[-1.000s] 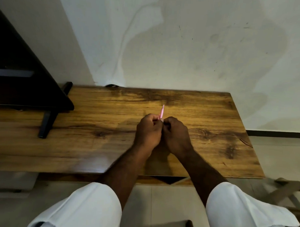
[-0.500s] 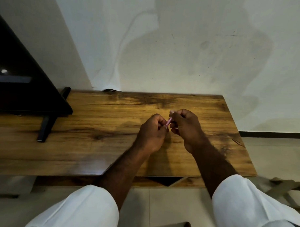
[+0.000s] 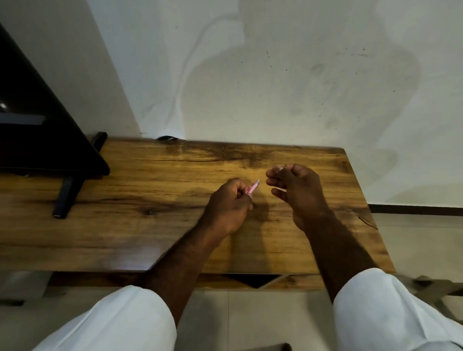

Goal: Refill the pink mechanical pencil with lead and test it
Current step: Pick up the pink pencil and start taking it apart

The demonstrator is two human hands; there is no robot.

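Observation:
My left hand (image 3: 230, 205) grips the pink mechanical pencil (image 3: 253, 188) in a fist just above the wooden table (image 3: 144, 224). Only the pencil's short upper end shows, pointing up and to the right; the rest is hidden in my fingers. My right hand (image 3: 294, 189) hovers a little to the right of the pencil, apart from it. Its fingers are curled, and thumb and forefinger pinch a small pale piece (image 3: 279, 167) that looks like the pencil's cap. No lead or lead case is in view.
A black stand with a flat foot (image 3: 65, 195) and a dark slanted panel (image 3: 30, 131) occupy the table's left end. A stained white wall (image 3: 281, 72) rises right behind the table. My white-clothed knees (image 3: 120, 326) sit below the near edge.
My right hand has drawn away from the pencil's top end, up and to the right, with something small pinched in it. My left hand has tilted the pencil to the right.

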